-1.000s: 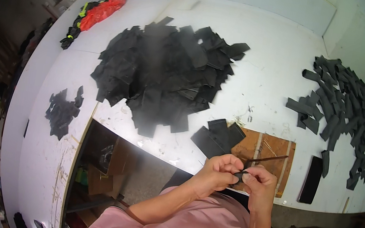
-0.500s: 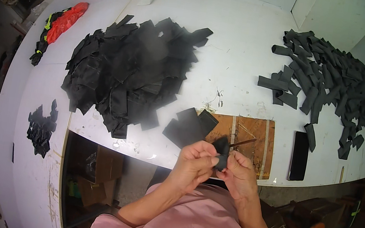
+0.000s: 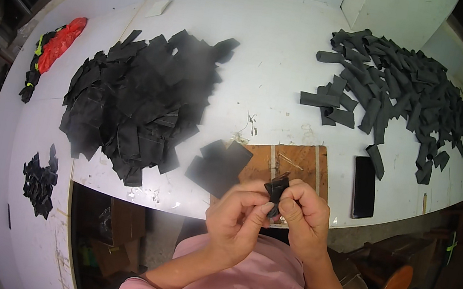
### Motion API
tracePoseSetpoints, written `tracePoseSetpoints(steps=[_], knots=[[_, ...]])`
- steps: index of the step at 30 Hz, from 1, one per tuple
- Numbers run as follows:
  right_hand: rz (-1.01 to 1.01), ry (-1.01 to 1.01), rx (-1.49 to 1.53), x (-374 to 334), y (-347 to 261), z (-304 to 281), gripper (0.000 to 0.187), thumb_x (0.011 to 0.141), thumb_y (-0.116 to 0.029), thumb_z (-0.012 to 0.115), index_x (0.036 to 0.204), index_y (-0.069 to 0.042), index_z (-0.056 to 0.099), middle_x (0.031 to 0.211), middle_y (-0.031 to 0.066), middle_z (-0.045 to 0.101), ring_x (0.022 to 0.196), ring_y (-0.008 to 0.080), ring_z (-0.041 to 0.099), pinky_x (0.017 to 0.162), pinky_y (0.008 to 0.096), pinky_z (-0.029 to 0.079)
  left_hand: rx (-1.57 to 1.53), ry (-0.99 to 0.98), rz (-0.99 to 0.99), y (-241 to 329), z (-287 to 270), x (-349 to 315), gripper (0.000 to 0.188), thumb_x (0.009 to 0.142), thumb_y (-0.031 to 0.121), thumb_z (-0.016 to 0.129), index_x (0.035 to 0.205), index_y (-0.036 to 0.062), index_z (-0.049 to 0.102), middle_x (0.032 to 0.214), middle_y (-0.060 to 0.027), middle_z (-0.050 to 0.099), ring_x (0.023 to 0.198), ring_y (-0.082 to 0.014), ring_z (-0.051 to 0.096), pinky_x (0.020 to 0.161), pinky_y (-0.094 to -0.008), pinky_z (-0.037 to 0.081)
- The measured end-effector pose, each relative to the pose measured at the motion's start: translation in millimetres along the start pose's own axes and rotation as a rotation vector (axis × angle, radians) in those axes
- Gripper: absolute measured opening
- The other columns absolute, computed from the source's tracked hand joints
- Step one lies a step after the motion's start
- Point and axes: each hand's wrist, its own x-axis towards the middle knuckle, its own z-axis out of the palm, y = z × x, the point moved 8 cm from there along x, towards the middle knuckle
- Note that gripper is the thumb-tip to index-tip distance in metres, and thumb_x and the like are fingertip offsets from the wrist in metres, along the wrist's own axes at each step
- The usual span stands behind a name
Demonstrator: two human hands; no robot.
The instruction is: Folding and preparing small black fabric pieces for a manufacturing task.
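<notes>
Both my hands are close together above the table's front edge, pinching one small piece of black fabric (image 3: 276,189). My left hand (image 3: 239,217) grips its left side between thumb and fingers. My right hand (image 3: 307,218) holds the right side, its thumb pressed against the cloth. The piece is bunched and folded; its lower part is mostly hidden by my fingers. Just behind it lies a wooden board (image 3: 314,166) with pale strips across it. A thin dark tip shows over the board, mostly hidden by the fabric. Left of the board are flat black fabric pieces (image 3: 216,169).
A large heap of flat black pieces (image 3: 135,105) covers the left of the white table. Rolled or tubular dark pieces (image 3: 397,89) are heaped at the right, near a black phone (image 3: 364,190). Far left are a red bag (image 3: 62,45) and a smaller black pile (image 3: 39,184).
The whole view has shifted slightly, so the table's contents appear further left. My fingers have closed more tightly around the fabric, which is now more tightly bunched.
</notes>
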Motion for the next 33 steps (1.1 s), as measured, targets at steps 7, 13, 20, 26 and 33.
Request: tracePoseSetpoints(steps=[7, 13, 20, 26, 33], knots=[[-0.148, 0.027, -0.182, 7.0, -46.4, -4.8, 0.011, 0.084, -0.007, 0.051, 0.074, -0.002, 0.049, 0.069, 0.0026, 0.044, 0.063, 0.0103, 0.042, 0.055, 0.0225, 0.035, -0.599, -0.19, -0.483, 1.4, 11.3, 18.5, 0.013, 0.08, -0.005, 0.054, 0.09, 0.0003, 0.047, 0.076, -0.009, 0.057, 0.043, -0.0065, 0.045, 0.034, -0.0175, 0.036], [-0.152, -0.275, -0.01, 21.3, -108.2, 18.9, 0.01, 0.08, -0.008, 0.057, 0.074, -0.003, 0.052, 0.069, 0.0042, 0.047, 0.064, 0.0152, 0.043, 0.058, 0.0254, 0.035, -1.336, -0.458, -0.565, 44.6, 40.1, 32.2, 0.035, 0.076, -0.01, 0.046, 0.108, -0.0029, 0.034, 0.072, -0.0136, 0.057, 0.034, -0.005, 0.035, 0.028, -0.0171, 0.027], [-0.35, -0.311, -0.221, 19.5, -134.2, 25.3, 0.013, 0.079, -0.011, 0.058, 0.073, -0.001, 0.053, 0.065, 0.0036, 0.049, 0.061, 0.0161, 0.044, 0.055, 0.0277, 0.036, -1.52, -0.814, -0.602, 63.1, 47.6, 17.5, 0.043, 0.069, -0.006, 0.048, 0.107, -0.0119, 0.027, 0.057, -0.0107, 0.048, 0.03, -0.005, 0.036, 0.026, -0.0187, 0.023], [0.41, -0.167, 0.351, 38.4, 14.7, -10.4, 0.016, 0.084, -0.016, 0.052, 0.07, -0.007, 0.052, 0.062, -0.0048, 0.045, 0.051, 0.0035, 0.036, 0.046, 0.0178, 0.028, -1.64, -0.438, -0.947, -24.7, 44.7, 30.7, 0.043, 0.089, 0.004, 0.034, 0.13, -0.0035, 0.023, 0.092, -0.0188, 0.056, 0.034, -0.005, 0.037, 0.032, -0.0191, 0.033], [0.422, -0.285, 0.354, 37.1, 37.1, -3.3, 0.016, 0.085, -0.017, 0.052, 0.072, -0.007, 0.052, 0.062, -0.0049, 0.045, 0.053, 0.0027, 0.038, 0.047, 0.0165, 0.029, -1.227, -0.348, -0.857, -46.2, 22.5, 16.6, 0.043, 0.086, 0.001, 0.04, 0.127, -0.0047, 0.027, 0.088, -0.0185, 0.057, 0.035, -0.0043, 0.035, 0.033, -0.0178, 0.031]])
